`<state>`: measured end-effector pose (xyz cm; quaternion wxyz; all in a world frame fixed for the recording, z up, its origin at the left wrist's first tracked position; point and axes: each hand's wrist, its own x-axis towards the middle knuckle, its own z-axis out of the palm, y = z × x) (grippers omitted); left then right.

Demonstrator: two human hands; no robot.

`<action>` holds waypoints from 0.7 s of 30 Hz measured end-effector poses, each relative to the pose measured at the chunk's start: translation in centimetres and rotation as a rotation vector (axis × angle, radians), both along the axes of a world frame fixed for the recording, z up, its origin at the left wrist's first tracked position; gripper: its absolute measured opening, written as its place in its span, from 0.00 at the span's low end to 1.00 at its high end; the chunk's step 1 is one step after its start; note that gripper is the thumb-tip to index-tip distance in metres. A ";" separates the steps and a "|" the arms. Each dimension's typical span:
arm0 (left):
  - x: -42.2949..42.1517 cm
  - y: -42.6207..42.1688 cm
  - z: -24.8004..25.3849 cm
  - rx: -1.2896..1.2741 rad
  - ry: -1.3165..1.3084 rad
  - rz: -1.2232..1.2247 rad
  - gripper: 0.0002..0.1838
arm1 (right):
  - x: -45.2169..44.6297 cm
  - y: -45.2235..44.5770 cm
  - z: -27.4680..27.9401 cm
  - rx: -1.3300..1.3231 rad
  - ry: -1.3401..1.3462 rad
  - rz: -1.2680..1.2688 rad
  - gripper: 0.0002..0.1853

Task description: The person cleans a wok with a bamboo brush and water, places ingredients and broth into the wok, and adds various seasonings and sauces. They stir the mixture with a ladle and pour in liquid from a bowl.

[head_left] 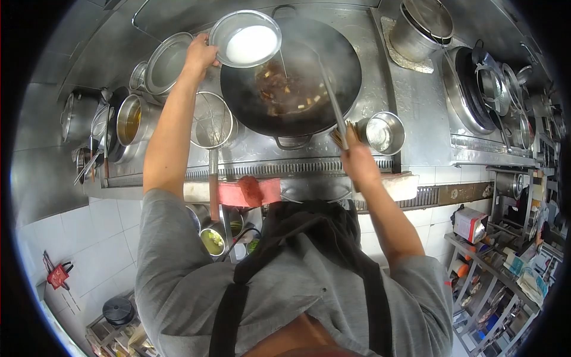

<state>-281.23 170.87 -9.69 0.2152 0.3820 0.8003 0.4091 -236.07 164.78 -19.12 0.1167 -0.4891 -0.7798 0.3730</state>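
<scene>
My left hand (202,55) is closed on the rim of a metal bowl (215,28) with white liquid (253,44) in it. The bowl is tilted over the wok (238,101), and a thin white stream runs down from its edge. Brown sauce with chunks of food (291,95) lies in the wok under steam. My right hand (359,162) grips the long metal handle of a wok ladle (334,101); its head is lost in the steam. Bamboo bristles, like a wok brush (339,138), show beside that hand.
Right of the wok stands a metal pot (398,128). A wire strainer (209,143) rests over a container on the left, near a pot of yellow-brown liquid (129,119). Pink and red cloths (262,189) lie along the front edge. A tall pot (410,44) stands back right.
</scene>
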 end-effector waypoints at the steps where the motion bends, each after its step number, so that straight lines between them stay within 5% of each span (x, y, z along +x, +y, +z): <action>1: 0.4 0.1 0.3 0.002 0.001 0.000 0.23 | -0.6 -0.4 -0.6 0.098 0.022 0.018 0.31; 4: 1.1 0.2 0.6 -0.011 0.013 0.010 0.23 | 0.4 0.1 1.5 -0.001 0.091 0.032 0.31; 6: 1.0 0.3 0.5 0.001 0.035 0.015 0.23 | 2.0 1.6 4.0 -0.682 0.133 -0.051 0.32; 8: 1.1 0.3 0.6 0.000 0.027 0.013 0.23 | 1.8 1.3 1.8 -0.615 0.107 -0.056 0.32; 10: 1.6 0.6 0.8 0.004 0.019 0.001 0.23 | 0.6 0.4 -2.8 0.268 -0.019 0.039 0.32; 11: 1.7 0.7 0.9 -0.005 0.007 0.003 0.23 | -0.1 0.0 -3.4 0.356 -0.028 0.052 0.31; 12: 1.6 0.7 1.0 -0.013 -0.004 0.008 0.23 | 0.0 0.3 -1.9 0.357 -0.026 0.052 0.31; 14: 1.2 0.9 0.7 -0.012 0.012 0.008 0.23 | 0.9 1.1 2.7 -0.520 0.143 -0.063 0.31; 15: 1.0 1.0 0.5 -0.009 0.025 0.005 0.23 | 1.8 2.1 2.9 -0.637 0.131 -0.062 0.30; 16: 0.8 1.1 0.3 -0.011 0.024 0.004 0.23 | 1.7 2.2 2.3 -0.640 0.130 -0.063 0.30; 18: 0.7 1.2 0.1 0.007 0.026 -0.018 0.23 | 1.0 1.5 0.5 -0.025 0.033 0.000 0.31; 21: 1.0 1.3 0.3 -0.043 0.020 -0.005 0.23 | 0.0 0.6 0.6 -0.029 -0.007 0.013 0.31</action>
